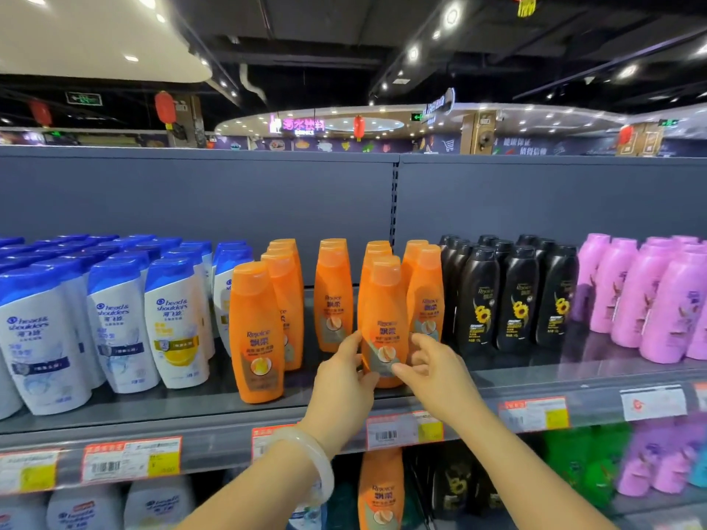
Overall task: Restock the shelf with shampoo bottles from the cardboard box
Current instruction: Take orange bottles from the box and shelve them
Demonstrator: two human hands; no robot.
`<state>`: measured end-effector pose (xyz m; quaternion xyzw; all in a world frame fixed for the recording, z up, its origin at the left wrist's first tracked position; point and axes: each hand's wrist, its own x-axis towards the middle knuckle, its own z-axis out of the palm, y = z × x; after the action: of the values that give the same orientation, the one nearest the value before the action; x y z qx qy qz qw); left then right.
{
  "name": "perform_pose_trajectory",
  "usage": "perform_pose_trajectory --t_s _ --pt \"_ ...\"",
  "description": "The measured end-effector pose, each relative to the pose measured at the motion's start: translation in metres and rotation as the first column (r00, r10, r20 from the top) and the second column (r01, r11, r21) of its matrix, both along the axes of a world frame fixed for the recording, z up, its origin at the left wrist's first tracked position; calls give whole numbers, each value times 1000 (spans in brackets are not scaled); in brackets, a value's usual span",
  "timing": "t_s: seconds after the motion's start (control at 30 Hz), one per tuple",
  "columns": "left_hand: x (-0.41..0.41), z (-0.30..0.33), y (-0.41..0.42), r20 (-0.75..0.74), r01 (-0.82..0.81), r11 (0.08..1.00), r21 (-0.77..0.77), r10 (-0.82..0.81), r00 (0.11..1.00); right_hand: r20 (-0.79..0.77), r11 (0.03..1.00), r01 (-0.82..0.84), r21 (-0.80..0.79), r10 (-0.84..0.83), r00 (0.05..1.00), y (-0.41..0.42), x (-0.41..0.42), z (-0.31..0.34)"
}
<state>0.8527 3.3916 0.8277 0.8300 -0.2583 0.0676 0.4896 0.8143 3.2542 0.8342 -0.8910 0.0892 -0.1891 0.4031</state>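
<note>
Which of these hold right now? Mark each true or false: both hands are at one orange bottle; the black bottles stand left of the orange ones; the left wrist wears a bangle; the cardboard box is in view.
1. Both hands, left hand and right hand, are at the front orange bottle: true.
2. The black bottles stand left of the orange ones: false, they stand to the right.
3. The left wrist wears a pale bangle: true.
4. The cardboard box is in view: false, none shows.

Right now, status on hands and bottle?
Both hands, left and right, at front orange bottle, upright on shelf. Grip unclear. Nothing blocking.
</note>
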Motion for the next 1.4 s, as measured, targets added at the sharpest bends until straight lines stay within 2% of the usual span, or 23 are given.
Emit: perform_pose_trajectory --t_s 0.23,0.5,0.67,0.73,0.8,0.87,0.93,1.0,1.07,1.1,1.13,1.17,1.27,1.4 --pt "0 3 -54 -68 124 992 26 -122 990 -57 999 51 0 -51 997 -43 -5 4" --pt "9 0 -63 -107 186 982 16 -183 977 -34 977 -18 214 26 999 -53 -5 7" --pt "10 -1 -66 -116 202 977 62 -194 974 -54 976 -29 218 42 998 -54 -4 8" --pt "-1 4 -62 -99 201 975 89 -193 976 -47 978 20 208 -11 999 -54 -4 7" --pt "-17 12 -50 -5 203 978 54 -203 979 73 985 139 105 -147 986 -47 -7 11" --pt "-35 21 -27 139 132 991 -25 -127 982 272 985 168 33 -170 947 -32 -13 22" --pt "-44 24 4 310 29 987 -155 20 951 370 998 54 15 -56 928 -8 -17 36" --pt "-42 19 39 403 -94 937 -336 233 885 311 992 -121 40 103 945 18 -12 41" --pt "-33 10 71 324 -262 841 -474 443 836 142 954 -279 107 263 954 44 0 34" --pt "-26 7 83 245 -352 803 -481 509 825 48 929 -339 147 336 941 58 6 28" --pt "-21 4 93 160 -423 797 -431 529 833 -29 910 -380 166 390 920 71 12 20" --pt "-14 2 101 92 -442 829 -343 498 862 -77 901 -402 161 417 906 82 16 13" --pt "0 2 116 -37 -270 954 -127 267 963 -115 904 -411 114 423 899 105 21 1" --pt "9 2 127 -56 -216 976 -25 214 975 -142 890 -441 117 455 879 114 21 3"
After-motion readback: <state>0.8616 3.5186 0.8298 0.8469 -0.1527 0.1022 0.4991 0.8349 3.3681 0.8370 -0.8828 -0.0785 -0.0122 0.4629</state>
